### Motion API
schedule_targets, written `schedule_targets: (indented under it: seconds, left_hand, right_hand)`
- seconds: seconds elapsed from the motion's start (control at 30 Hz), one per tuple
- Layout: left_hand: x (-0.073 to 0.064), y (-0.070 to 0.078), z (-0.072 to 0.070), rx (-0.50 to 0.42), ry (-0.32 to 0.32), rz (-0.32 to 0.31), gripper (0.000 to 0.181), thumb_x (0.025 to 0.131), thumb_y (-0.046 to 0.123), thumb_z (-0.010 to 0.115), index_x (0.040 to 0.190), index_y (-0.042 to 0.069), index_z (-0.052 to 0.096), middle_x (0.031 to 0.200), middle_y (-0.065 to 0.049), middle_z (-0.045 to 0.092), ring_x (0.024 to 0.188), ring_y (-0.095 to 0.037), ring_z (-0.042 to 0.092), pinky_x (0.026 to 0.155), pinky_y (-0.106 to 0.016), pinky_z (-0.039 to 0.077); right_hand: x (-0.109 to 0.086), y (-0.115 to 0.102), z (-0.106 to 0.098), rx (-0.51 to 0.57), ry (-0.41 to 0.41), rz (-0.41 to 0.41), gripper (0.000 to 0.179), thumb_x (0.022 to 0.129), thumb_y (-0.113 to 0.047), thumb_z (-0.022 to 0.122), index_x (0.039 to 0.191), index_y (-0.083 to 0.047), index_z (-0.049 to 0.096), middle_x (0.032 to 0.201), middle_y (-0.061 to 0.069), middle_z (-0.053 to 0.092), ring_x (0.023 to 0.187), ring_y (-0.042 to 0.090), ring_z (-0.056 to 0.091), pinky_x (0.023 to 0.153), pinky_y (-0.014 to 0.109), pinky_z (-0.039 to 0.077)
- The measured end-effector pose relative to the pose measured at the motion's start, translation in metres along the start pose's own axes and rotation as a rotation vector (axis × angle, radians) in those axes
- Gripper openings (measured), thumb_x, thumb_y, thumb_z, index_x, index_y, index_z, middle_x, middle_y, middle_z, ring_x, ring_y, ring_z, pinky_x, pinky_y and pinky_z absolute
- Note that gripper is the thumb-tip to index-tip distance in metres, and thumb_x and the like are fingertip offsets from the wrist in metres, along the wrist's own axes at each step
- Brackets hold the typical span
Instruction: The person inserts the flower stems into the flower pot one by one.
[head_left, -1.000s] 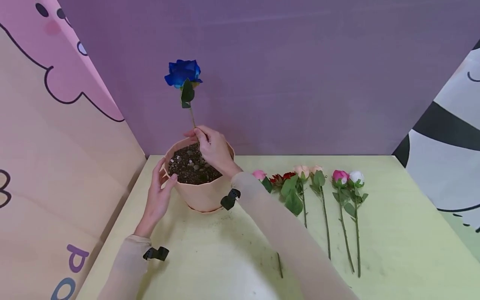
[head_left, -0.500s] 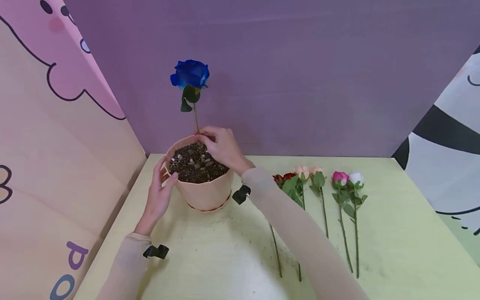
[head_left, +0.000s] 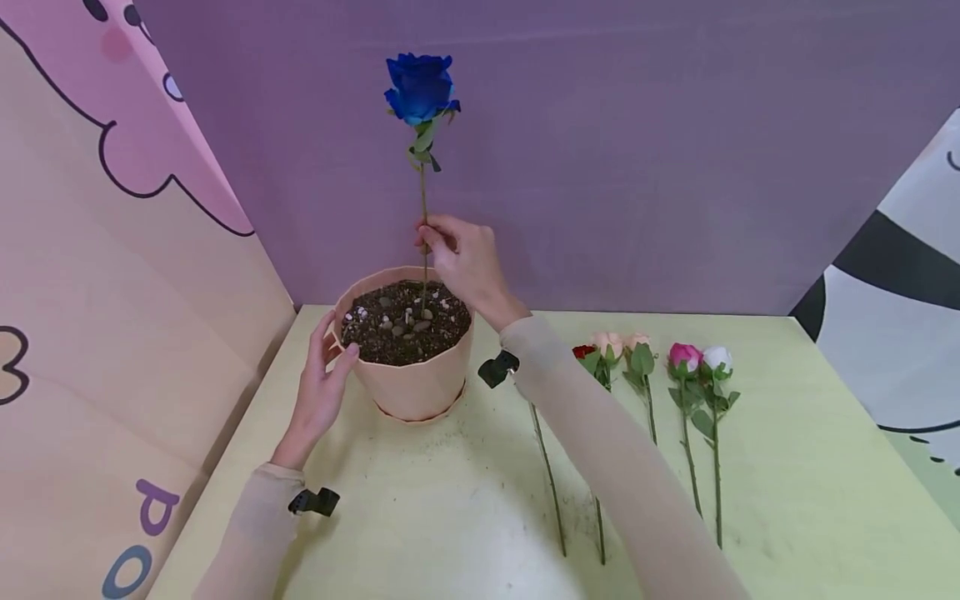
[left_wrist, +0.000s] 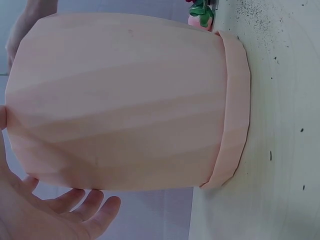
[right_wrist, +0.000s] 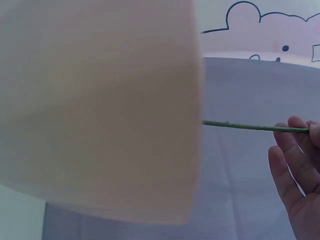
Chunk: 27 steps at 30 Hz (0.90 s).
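Note:
My right hand point(head_left: 472, 262) pinches the thin stem of a blue artificial rose point(head_left: 420, 87) between thumb and fingers. Upright over a peach flowerpot point(head_left: 412, 390), the rose has its lower end right at the pebbles point(head_left: 408, 323) in the dark soil point(head_left: 367, 343). In the right wrist view the green stem point(right_wrist: 245, 126) runs from the fingertips to behind the pot's rim. At the pot's left side my left hand point(head_left: 318, 398) holds it, thumb at the rim and fingers curved along the outer wall, as the left wrist view shows too.
Several artificial flowers lie to the right of the pot: a red one point(head_left: 583, 352), peach ones point(head_left: 607, 343), a pink one point(head_left: 685, 357) and a white one point(head_left: 717, 359). My right sleeve covers parts of them. A purple backdrop point(head_left: 637, 167) stands behind the table.
My right hand has risen and shifted right with the blue rose, whose stem now stands straighter and shows more above the soil. The left hand has stayed on the pot.

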<state>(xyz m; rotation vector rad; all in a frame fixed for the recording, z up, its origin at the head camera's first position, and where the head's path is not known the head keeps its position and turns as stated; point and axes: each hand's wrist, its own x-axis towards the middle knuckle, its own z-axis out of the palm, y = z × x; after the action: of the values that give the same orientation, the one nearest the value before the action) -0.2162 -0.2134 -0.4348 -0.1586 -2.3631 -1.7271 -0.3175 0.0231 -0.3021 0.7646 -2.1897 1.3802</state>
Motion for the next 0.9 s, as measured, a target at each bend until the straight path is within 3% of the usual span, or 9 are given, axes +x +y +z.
schedule_targets:
  seconds: [0.23, 0.43, 0.53, 0.73, 0.9]
  left_hand:
    - [0.0, 0.004, 0.0, -0.007, 0.0, 0.001, 0.071, 0.113, 0.035, 0.051, 0.173, 0.028, 0.013, 0.176, -0.02, 0.021, 0.157, -0.047, 0.031, 0.124, -0.068, 0.031]
    - [-0.002, 0.005, 0.0, -0.006, 0.011, -0.001, 0.07, 0.113, 0.035, 0.051, 0.172, 0.027, 0.015, 0.175, -0.021, 0.022, 0.157, -0.047, 0.032, 0.123, -0.069, 0.031]
    - [-0.003, 0.005, 0.001, -0.011, 0.008, 0.0, 0.071, 0.113, 0.034, 0.051, 0.172, 0.027, 0.014, 0.175, -0.02, 0.021, 0.157, -0.047, 0.032, 0.124, -0.069, 0.031]
    - [-0.002, 0.006, 0.003, -0.016, 0.004, 0.0, 0.07, 0.113, 0.034, 0.051, 0.172, 0.029, 0.014, 0.176, -0.019, 0.021, 0.157, -0.047, 0.031, 0.124, -0.068, 0.031]
    - [-0.002, 0.006, 0.004, -0.024, -0.001, -0.004, 0.07, 0.113, 0.034, 0.051, 0.172, 0.03, 0.014, 0.176, -0.019, 0.021, 0.157, -0.047, 0.031, 0.124, -0.068, 0.031]
  right_hand:
    - [-0.007, 0.012, 0.006, 0.016, -0.075, 0.087, 0.021, 0.11, -0.017, 0.059, 0.107, -0.006, 0.077, 0.095, 0.011, 0.08, 0.079, 0.03, 0.075, 0.069, 0.03, 0.059]
    - [-0.005, 0.012, 0.01, 0.143, -0.095, 0.133, 0.02, 0.109, -0.013, 0.06, 0.108, -0.001, 0.075, 0.096, 0.019, 0.078, 0.082, 0.035, 0.078, 0.08, 0.048, 0.065]
    - [-0.005, 0.013, 0.009, 0.138, -0.061, 0.114, 0.019, 0.109, -0.013, 0.06, 0.106, -0.001, 0.075, 0.094, 0.017, 0.078, 0.083, 0.035, 0.077, 0.078, 0.045, 0.065]
    - [0.0, 0.013, -0.001, 0.121, 0.083, 0.012, 0.02, 0.109, -0.01, 0.059, 0.106, 0.0, 0.076, 0.095, 0.016, 0.078, 0.088, 0.03, 0.078, 0.083, 0.044, 0.066]
    - [0.004, 0.015, -0.011, 0.148, 0.104, 0.042, 0.019, 0.11, -0.01, 0.058, 0.109, 0.0, 0.075, 0.095, 0.016, 0.076, 0.089, 0.03, 0.077, 0.085, 0.045, 0.065]
